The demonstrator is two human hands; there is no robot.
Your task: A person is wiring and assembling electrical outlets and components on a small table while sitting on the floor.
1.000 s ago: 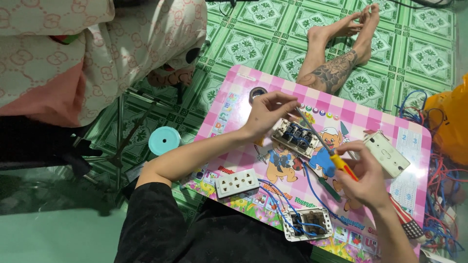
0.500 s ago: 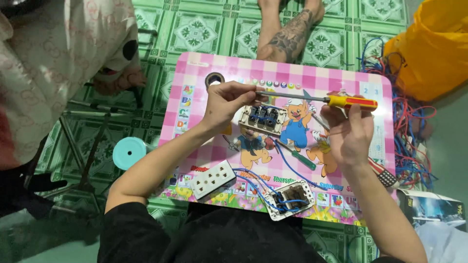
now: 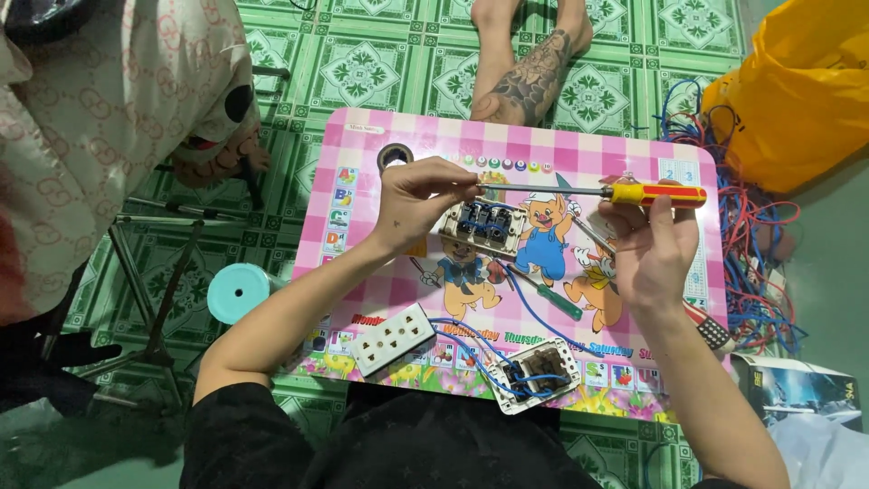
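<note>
Head view, looking down on a pink checked cartoon-printed tabletop [image 3: 579, 149] standing on a green patterned tile floor [image 3: 380, 63].

Right hand [image 3: 654, 243] is holding a screwdriver with a red and yellow handle [image 3: 656, 194] level above the tabletop; its fingers are wrapping the handle, thumb underneath. The steel shaft is running leftward to the left hand [image 3: 418, 201], whose fingers are pinching narrowly at the tip, seemingly steadying it or seating something small there; what sits between them is too small to tell.

Directly beneath the shaft, an open white socket module with dark terminals [image 3: 482, 225] is lying face-down, terminals up, presumably so the screws are reachable.

Nearer the person:
- a white multi-hole socket faceplate [image 3: 393, 339], lying apart to the left
- a second open white box with blue wires [image 3: 541, 373] at the tabletop's near edge
- a green-handled screwdriver [image 3: 552, 300] lying between them, unused

A tangle of red and blue wire [image 3: 751, 244] is spilling off the right side beside an orange plastic bag [image 3: 801, 86]. Another person's tattooed feet [image 3: 529, 77] are resting beyond the far edge.
</note>
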